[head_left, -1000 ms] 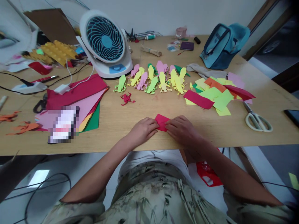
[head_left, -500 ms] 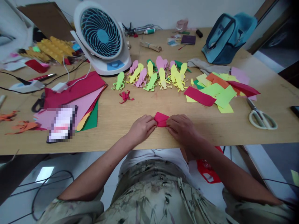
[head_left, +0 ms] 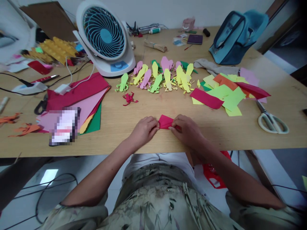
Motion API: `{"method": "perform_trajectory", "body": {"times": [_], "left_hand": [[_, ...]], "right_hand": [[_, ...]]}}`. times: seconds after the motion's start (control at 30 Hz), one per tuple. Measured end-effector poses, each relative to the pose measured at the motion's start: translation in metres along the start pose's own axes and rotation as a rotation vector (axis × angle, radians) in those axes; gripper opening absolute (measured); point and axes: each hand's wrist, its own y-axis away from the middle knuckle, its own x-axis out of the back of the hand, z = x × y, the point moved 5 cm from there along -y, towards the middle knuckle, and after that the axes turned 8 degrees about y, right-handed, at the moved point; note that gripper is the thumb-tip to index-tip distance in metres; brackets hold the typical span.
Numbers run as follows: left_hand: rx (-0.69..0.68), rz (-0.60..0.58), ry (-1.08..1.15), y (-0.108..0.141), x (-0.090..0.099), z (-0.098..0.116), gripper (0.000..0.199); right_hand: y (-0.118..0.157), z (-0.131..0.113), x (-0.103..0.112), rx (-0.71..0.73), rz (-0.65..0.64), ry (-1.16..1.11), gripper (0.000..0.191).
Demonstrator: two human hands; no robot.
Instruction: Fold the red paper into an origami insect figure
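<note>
Red folded-paper piece (head_left: 165,122), centre of frame: is lying between the hands, long axis running left-to-right; left hand (head_left: 145,129) and right hand (head_left: 187,130) are pinching opposite ends.

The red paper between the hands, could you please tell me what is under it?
The table shows around the red paper, which the left hand and right hand hold; what lies directly beneath is covered.

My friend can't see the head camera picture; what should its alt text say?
A person's left hand and right hand hold folded red paper at a wooden table. Beyond lie colourful paper figures; a fan stands back left, scissors lie right.
</note>
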Motion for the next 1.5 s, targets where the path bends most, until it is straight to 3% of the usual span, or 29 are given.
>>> {"method": "perform_trajectory", "body": {"times": [0.3,0.47,0.57,0.77,1.0,1.5], "left_hand": [[0.029,-0.035,0.118,-0.001,0.01,0.003,0.019],[0.121,-0.092,0.179,-0.014,0.023,0.002,0.018],[-0.001,-0.08,0.15,-0.029,0.028,0.007,0.018],[-0.088,-0.279,0.367,-0.047,0.014,-0.003,0.022],[-0.11,-0.38,0.444,-0.048,0.015,-0.01,0.02],[-0.126,-0.395,0.416,-0.037,0.011,-0.004,0.014]], "right_hand": [[-0.003,0.003,-0.002,-0.077,-0.011,-0.019,0.014],[-0.005,0.004,-0.002,-0.068,-0.03,-0.05,0.013],[-0.005,0.004,-0.002,-0.066,-0.048,-0.059,0.013],[-0.004,0.003,-0.001,-0.087,-0.07,-0.057,0.012],[-0.002,0.003,-0.003,-0.107,-0.076,0.009,0.009],[-0.004,0.002,-0.005,-0.128,-0.1,0.046,0.012]]}}
